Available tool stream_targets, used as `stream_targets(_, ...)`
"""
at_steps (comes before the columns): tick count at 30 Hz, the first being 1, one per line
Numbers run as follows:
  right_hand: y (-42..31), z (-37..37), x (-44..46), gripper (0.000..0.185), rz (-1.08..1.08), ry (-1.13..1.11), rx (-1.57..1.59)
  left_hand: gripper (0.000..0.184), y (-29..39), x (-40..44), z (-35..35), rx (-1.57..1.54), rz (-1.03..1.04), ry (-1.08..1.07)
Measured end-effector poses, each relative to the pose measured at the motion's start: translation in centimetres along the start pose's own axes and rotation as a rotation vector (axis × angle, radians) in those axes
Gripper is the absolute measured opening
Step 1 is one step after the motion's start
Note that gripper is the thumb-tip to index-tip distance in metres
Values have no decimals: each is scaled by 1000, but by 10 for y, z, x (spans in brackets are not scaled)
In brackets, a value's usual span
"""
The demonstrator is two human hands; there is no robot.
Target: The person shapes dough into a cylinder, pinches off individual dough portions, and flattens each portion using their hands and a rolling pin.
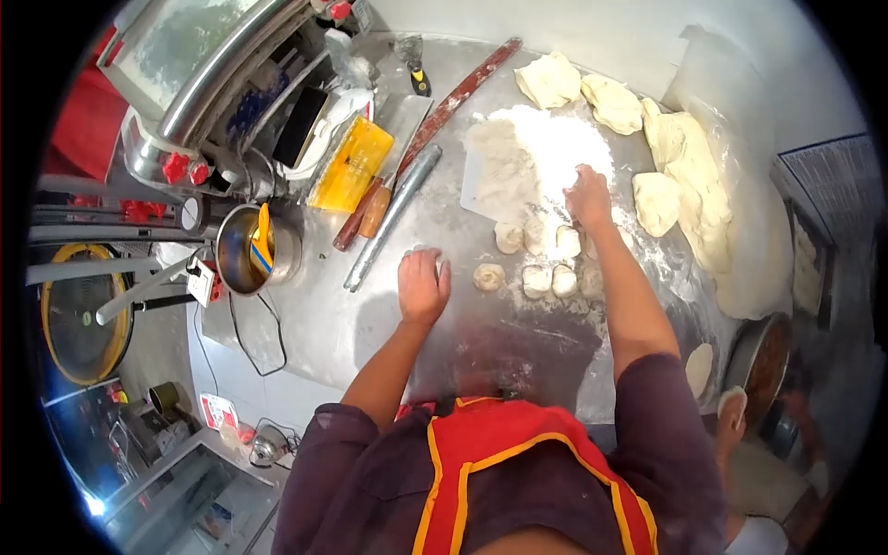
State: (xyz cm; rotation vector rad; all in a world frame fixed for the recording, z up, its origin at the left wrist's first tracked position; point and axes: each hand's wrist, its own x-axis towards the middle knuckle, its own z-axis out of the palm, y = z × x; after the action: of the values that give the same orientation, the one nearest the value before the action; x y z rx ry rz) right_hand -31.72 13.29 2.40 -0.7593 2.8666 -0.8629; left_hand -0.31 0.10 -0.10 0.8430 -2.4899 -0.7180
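Note:
My right hand is over the right side of a pile of white flour, its fingers drawn together in the flour. My left hand rests low over the metal table with curled fingers; whatever lies between thumb and fingers is too small to name. Several small dough pieces sit in rows below the flour, between my hands. One round dough piece lies apart, nearest my left hand. A flat translucent scraper or sheet lies at the flour's left edge, partly covered by it.
Large dough lumps and a long dough mass line the back right. A metal rod, a wooden rolling pin and a yellow box lie left. A steel pot stands beyond. Another person's hand is lower right.

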Motion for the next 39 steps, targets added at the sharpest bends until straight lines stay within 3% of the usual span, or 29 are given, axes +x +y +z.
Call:
stream_targets(2, 25, 20, 11, 34, -139, -40, -46, 25, -1, 1, 0, -12, 1, 4)
stream_targets(6, -27, -16, -6, 32, 398, -394, 382, 25, 2, 1, -3, -16, -16, 9)
stream_targets(9, -41, -19, -43, 27, 139, -579, 474, 24, 2, 1, -3, -17, -8, 16)
stream_targets(11, -59, -15, -76, 26, -39, -607, 369, 23, 2, 1, -3, -17, 16, 42)
stream_targets(14, -80, -20, -113, 28, -323, -604, 176, 22, 3, -1, -2, -10, 17, 49)
stream_targets(17, -51, -34, -121, 30, -135, -546, 244, 22, 2, -2, -2, -18, 16, 46)
stream_targets(18, -46, -51, -114, 29, -241, -488, 131, 22, 1, -3, -3, -26, 18, 48)
stream_targets(21, -15, -69, -98, 26, 162, -408, 229, 22, 4, -2, -2, 26, -15, 31)
stream_targets(25, -35, -50, -90, 22, 204, -431, 499, 23, 1, -2, 0, 20, -13, 6)
stream_targets(27, -46, -30, -94, 25, -114, -314, 399, 23, 2, -2, 0, 24, -12, -10)
stream_targets(30, 0, -12, -84, 27, -16, -273, 272, 23, 1, -3, -1, 17, -13, -5)
stream_targets(31, 12, -29, -90, 26, 41, -220, 410, 23, 1, -3, -3, 23, -10, -8)
stream_targets(32, 36, -40, -88, 22, -56, -217, 376, 23, 2, -2, -4, 26, -7, -8)
stream_targets(33, 29, -73, -93, 15, 280, -337, 490, 23, 3, -1, -3, 26, -6, -5)
stream_targets(35, 69, -75, -105, 12, 414, -323, 480, 22, 1, -3, 1, 30, -7, 15)
stream_targets(38, 37, -84, -139, 14, 390, -377, 584, 22, 1, -3, 2, 20, 14, 38)
stream_targets(39, 5, -96, -145, 19, 368, -368, 418, 21, 2, -3, 1, 16, 26, 44)
